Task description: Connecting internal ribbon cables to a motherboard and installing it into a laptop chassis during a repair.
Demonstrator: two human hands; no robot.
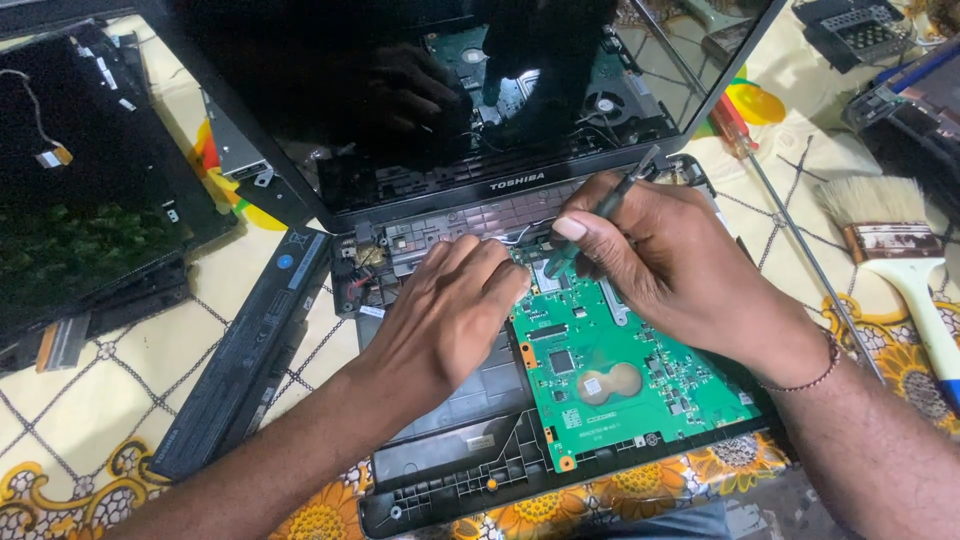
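An opened laptop lies before me with its dark screen tilted up and the green circuit board exposed in the black base. My left hand rests palm down on the base, fingertips at the board's upper left corner near thin white wires. My right hand pinches a slim dark tool like a pen, its green tip pointing down at the board's top edge.
A long black battery pack lies left of the laptop. Another dark laptop panel sits at far left. A red-handled screwdriver and a paintbrush lie to the right. More dark parts sit top right on the patterned cloth.
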